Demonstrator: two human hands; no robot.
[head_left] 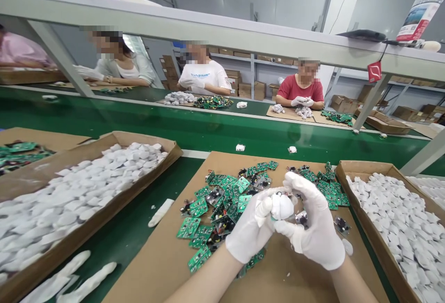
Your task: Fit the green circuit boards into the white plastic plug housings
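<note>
Green tabletop (pixel 163 177), tan cardboard sheet (pixel 139 273) on it; grey-walled workroom, brown cartons stacked behind. Gloved left hand (pixel 252 224): fingers closed on small rounded white piece (pixel 282 206), above green circuit boards (pixel 227 196). Gloved right hand (pixel 318 226): fingers curved wide, fingertips at same piece.
</note>
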